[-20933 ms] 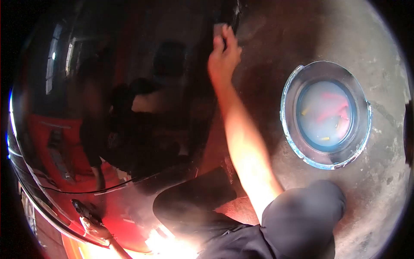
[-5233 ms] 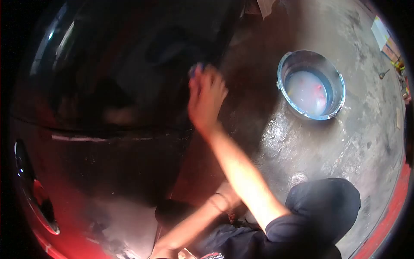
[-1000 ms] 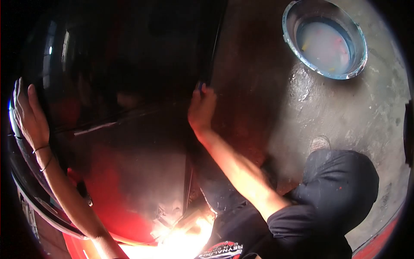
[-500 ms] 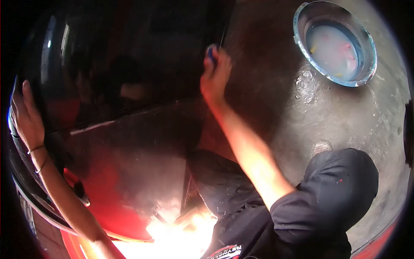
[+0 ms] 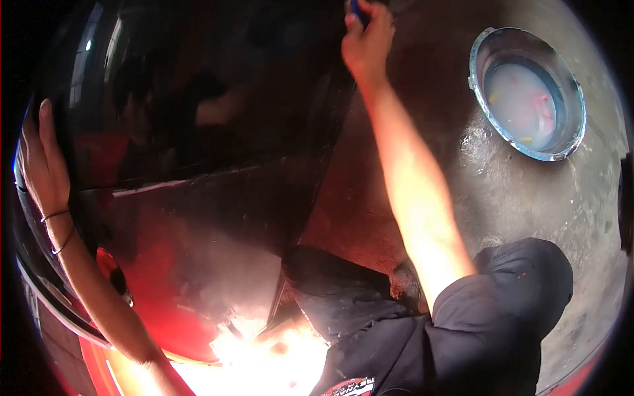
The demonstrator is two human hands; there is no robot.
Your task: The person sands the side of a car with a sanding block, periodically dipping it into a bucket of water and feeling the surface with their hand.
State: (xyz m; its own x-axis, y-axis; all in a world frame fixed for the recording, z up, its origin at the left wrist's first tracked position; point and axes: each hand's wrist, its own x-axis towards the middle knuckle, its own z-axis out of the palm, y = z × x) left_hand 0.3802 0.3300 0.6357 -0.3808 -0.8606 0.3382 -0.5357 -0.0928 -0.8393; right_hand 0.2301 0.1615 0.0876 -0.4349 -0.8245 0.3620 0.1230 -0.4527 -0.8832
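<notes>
A glossy dark car body panel fills the left and middle of the view, with reflections and a pale streak across it. My left hand lies flat against its far left edge, fingers stretched out and thumb apart, a thin dark band on the wrist. At the top, my right hand is closed around a small blue block, held at the panel's right-hand edge. The fingers hide most of the block, and the top of the view cuts close to it.
A round basin of cloudy water with pink and yellow things in it stands on the wet grey floor at right. My bent knees are close to the panel. Bright glare washes out the bottom.
My right hand has moved up and to the right along the panel's edge with the blue block. My left hand stays on the panel. The view has shifted slightly.
</notes>
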